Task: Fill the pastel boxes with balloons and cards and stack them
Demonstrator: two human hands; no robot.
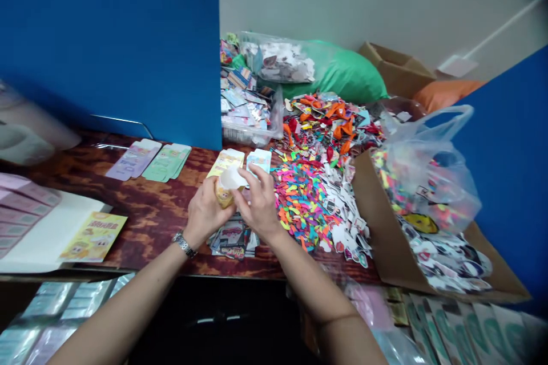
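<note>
My left hand [208,208] is wrapped round a small yellow paper box [223,197], holding it above the table. The box's top is open, and its white inside shows. At the right side of that opening, my right hand [261,202] grips the edge between thumb and curved fingers. Behind my hands lie flat yellow boxes [230,158] and flat light-blue boxes [260,159]. Beneath them is a stack of printed cards [233,239], partly hidden by my hands. Whether anything is inside the held box cannot be made out.
Flat purple [136,158] and green boxes [166,161] lie left. A yellow printed packet [95,236] sits near pink boxes [25,205]. Colourful balloons [299,199] and white stickers [342,211] are heaped right, beside a cardboard box [381,222] and plastic bag [440,177]. Blue panels [111,40] flank the table.
</note>
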